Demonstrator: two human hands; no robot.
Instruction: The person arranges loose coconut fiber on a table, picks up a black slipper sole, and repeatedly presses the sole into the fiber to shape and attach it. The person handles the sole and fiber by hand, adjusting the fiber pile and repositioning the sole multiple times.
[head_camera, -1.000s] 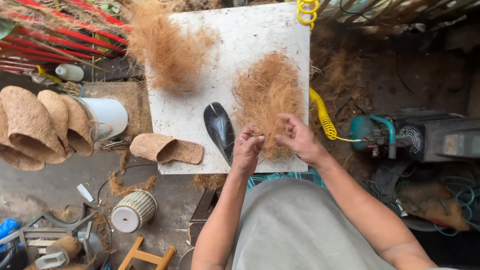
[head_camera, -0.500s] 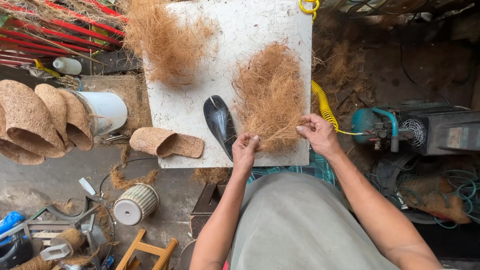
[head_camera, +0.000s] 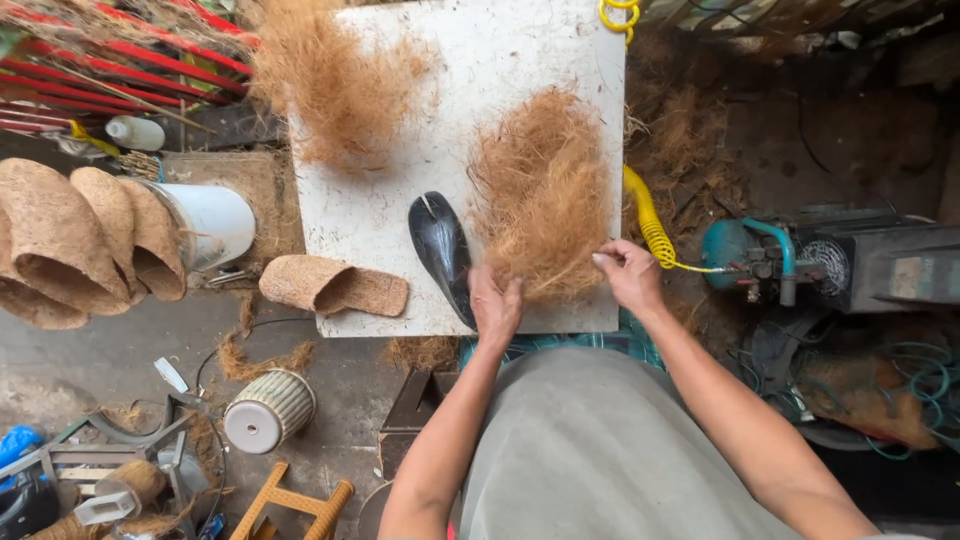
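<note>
A fibre pile (head_camera: 545, 195) lies on the white bench (head_camera: 400, 215), right of a black mould (head_camera: 440, 250). Its near edge is pinched by the left hand (head_camera: 497, 305), fingers closed on strands. Strands at the right edge are gripped by the right hand (head_camera: 628, 275). A second pile (head_camera: 340, 90) lies well apart, far left.
</note>
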